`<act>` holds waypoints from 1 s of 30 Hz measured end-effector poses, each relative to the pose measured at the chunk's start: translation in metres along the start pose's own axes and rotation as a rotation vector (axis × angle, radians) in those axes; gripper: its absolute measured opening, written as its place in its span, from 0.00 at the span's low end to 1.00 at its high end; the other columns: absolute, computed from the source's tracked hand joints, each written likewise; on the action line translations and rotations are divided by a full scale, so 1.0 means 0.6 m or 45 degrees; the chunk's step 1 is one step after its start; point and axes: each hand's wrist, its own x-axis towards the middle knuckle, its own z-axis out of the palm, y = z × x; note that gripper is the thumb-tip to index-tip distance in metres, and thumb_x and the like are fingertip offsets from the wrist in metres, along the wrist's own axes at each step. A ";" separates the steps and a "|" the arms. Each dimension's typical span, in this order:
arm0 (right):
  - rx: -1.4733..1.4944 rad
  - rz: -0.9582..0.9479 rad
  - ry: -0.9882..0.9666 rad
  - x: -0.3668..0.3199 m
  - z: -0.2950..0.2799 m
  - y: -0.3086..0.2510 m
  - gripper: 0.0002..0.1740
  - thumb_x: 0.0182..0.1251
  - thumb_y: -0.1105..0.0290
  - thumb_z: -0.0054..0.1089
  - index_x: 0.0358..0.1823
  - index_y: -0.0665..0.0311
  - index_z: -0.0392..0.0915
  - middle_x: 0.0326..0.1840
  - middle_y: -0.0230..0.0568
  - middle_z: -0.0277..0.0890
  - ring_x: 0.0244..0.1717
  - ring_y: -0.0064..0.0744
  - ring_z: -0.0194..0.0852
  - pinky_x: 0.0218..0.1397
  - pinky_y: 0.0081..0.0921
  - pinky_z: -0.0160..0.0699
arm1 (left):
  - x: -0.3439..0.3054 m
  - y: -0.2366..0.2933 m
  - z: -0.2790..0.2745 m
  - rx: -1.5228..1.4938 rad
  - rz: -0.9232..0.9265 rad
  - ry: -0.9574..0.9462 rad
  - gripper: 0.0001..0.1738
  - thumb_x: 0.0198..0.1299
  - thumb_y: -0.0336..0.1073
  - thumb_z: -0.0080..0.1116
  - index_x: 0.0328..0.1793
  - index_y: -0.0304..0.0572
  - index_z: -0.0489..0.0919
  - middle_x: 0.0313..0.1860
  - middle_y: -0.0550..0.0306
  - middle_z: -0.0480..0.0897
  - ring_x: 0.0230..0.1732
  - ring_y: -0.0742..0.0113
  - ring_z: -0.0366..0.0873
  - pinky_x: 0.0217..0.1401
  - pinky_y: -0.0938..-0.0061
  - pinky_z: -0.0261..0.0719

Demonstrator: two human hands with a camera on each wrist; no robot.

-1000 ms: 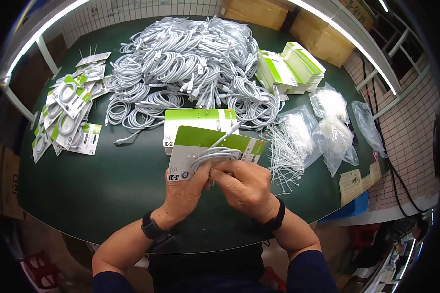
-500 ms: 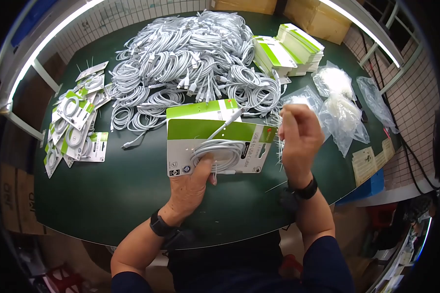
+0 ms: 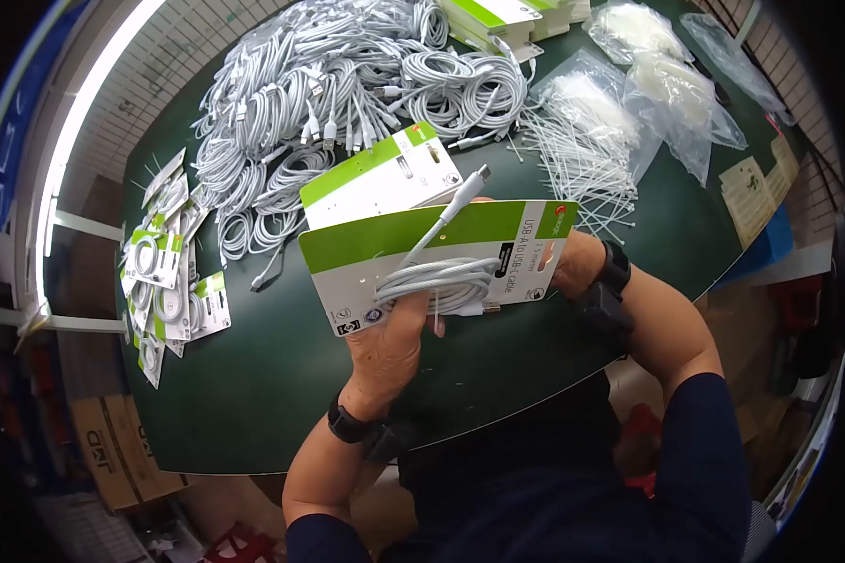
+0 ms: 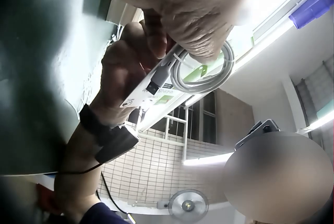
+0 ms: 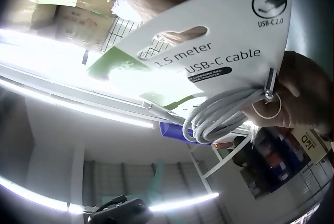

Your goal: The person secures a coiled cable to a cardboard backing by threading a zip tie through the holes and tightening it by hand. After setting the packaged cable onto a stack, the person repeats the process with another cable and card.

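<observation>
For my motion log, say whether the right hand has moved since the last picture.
Yes, the right hand drew back: it hid part of the loose white ties; now it is on their near side, behind the held card's right end.

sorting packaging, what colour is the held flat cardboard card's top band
The band is green, clearest in the head view.
</observation>
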 end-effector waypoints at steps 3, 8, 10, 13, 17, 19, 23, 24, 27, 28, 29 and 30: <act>-0.336 -0.064 0.040 0.001 -0.007 0.010 0.36 0.70 0.65 0.80 0.77 0.64 0.75 0.71 0.47 0.82 0.67 0.34 0.84 0.65 0.35 0.90 | 0.001 0.001 0.006 0.009 -0.012 0.069 0.13 0.74 0.26 0.64 0.62 0.37 0.80 0.48 0.51 0.87 0.35 0.66 0.84 0.25 0.71 0.81; -0.137 -0.229 0.064 0.011 0.038 -0.020 0.32 0.70 0.64 0.79 0.73 0.66 0.79 0.62 0.45 0.88 0.56 0.31 0.89 0.58 0.32 0.91 | 0.002 0.006 0.008 0.018 -0.017 0.064 0.13 0.73 0.25 0.64 0.62 0.36 0.80 0.48 0.50 0.87 0.34 0.66 0.84 0.24 0.71 0.81; 0.095 -0.147 0.084 0.032 0.060 -0.049 0.31 0.70 0.64 0.78 0.71 0.66 0.80 0.60 0.45 0.88 0.53 0.30 0.89 0.56 0.31 0.90 | 0.003 0.010 0.011 -0.010 -0.038 0.068 0.13 0.73 0.24 0.64 0.61 0.34 0.79 0.48 0.49 0.86 0.34 0.66 0.84 0.24 0.72 0.81; -1.034 -0.031 -0.172 0.086 0.063 -0.115 0.29 0.75 0.58 0.73 0.70 0.66 0.79 0.61 0.41 0.82 0.55 0.27 0.80 0.61 0.30 0.83 | 0.005 0.025 0.020 0.018 -0.111 0.032 0.14 0.72 0.24 0.64 0.61 0.32 0.79 0.48 0.48 0.86 0.34 0.67 0.84 0.24 0.72 0.81; -0.870 -0.687 -0.034 0.085 0.066 -0.077 0.20 0.77 0.58 0.70 0.58 0.66 0.80 0.53 0.36 0.81 0.48 0.24 0.75 0.54 0.30 0.80 | 0.010 0.028 0.017 -0.046 -0.186 0.036 0.17 0.70 0.23 0.67 0.62 0.31 0.79 0.49 0.47 0.87 0.35 0.68 0.84 0.25 0.73 0.82; -0.910 -0.740 -0.044 0.091 0.064 -0.064 0.18 0.77 0.59 0.69 0.54 0.66 0.80 0.51 0.35 0.81 0.47 0.23 0.75 0.53 0.30 0.80 | 0.010 0.028 0.017 -0.083 -0.216 0.040 0.18 0.69 0.23 0.68 0.62 0.30 0.79 0.49 0.47 0.87 0.36 0.68 0.85 0.26 0.73 0.83; -1.065 -0.788 -0.061 0.094 0.062 -0.058 0.14 0.77 0.61 0.68 0.46 0.65 0.79 0.47 0.33 0.80 0.46 0.21 0.75 0.50 0.29 0.79 | 0.008 0.023 0.013 -0.030 -0.228 -0.052 0.22 0.67 0.23 0.71 0.65 0.31 0.79 0.52 0.47 0.87 0.38 0.67 0.86 0.33 0.73 0.86; -1.134 -0.722 -0.047 0.091 0.062 -0.061 0.13 0.76 0.62 0.69 0.45 0.64 0.79 0.46 0.33 0.81 0.45 0.20 0.75 0.49 0.28 0.79 | 0.006 0.019 0.010 -0.018 -0.240 -0.080 0.22 0.66 0.23 0.72 0.65 0.32 0.79 0.53 0.47 0.87 0.39 0.67 0.86 0.35 0.73 0.87; -1.217 -0.634 -0.005 0.087 0.073 -0.079 0.13 0.75 0.63 0.71 0.44 0.64 0.79 0.44 0.32 0.81 0.44 0.19 0.76 0.47 0.26 0.78 | 0.006 0.014 0.008 -0.007 -0.234 -0.156 0.24 0.65 0.22 0.73 0.66 0.32 0.79 0.55 0.48 0.87 0.42 0.68 0.86 0.39 0.73 0.87; -1.204 -0.600 0.024 0.086 0.081 -0.085 0.13 0.74 0.63 0.72 0.43 0.64 0.80 0.43 0.32 0.82 0.43 0.19 0.76 0.46 0.25 0.78 | 0.004 0.016 0.010 -0.029 -0.286 -0.117 0.24 0.64 0.22 0.73 0.66 0.33 0.79 0.55 0.49 0.87 0.43 0.69 0.86 0.39 0.73 0.86; -1.192 -0.565 0.054 0.085 0.087 -0.091 0.13 0.72 0.64 0.73 0.43 0.64 0.80 0.42 0.32 0.82 0.42 0.18 0.76 0.45 0.23 0.78 | 0.003 0.017 0.012 -0.053 -0.340 -0.080 0.24 0.64 0.21 0.73 0.65 0.33 0.80 0.55 0.50 0.87 0.44 0.69 0.85 0.39 0.74 0.85; -1.220 -0.565 0.057 0.086 0.087 -0.094 0.13 0.72 0.64 0.73 0.43 0.64 0.80 0.42 0.32 0.82 0.42 0.18 0.76 0.45 0.23 0.78 | 0.003 0.017 0.015 -0.080 -0.394 -0.044 0.24 0.64 0.21 0.73 0.65 0.33 0.80 0.55 0.51 0.87 0.45 0.70 0.85 0.38 0.74 0.84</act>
